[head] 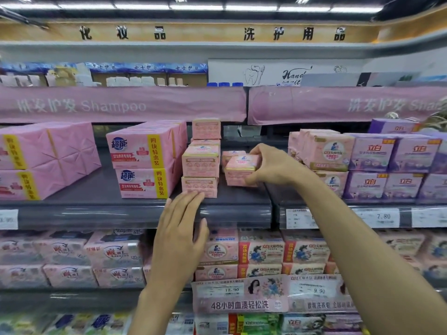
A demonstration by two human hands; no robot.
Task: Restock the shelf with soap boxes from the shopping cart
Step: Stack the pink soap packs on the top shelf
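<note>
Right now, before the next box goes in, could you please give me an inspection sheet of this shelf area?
Surface: grey shelf, stocked on both sides.
Job's things: stack of pink soap boxes near the front edge; held soap box just right of it, cannot tell if it is set down.
Clutter: nothing seen.
Hands: left hand, straight fingers touching the stack's lowest box; right hand grips the held soap box.
Cables: nothing seen.
Surroundings: pink four-packs at left, purple packs at right, Shampoo banner above; cart not in view.
</note>
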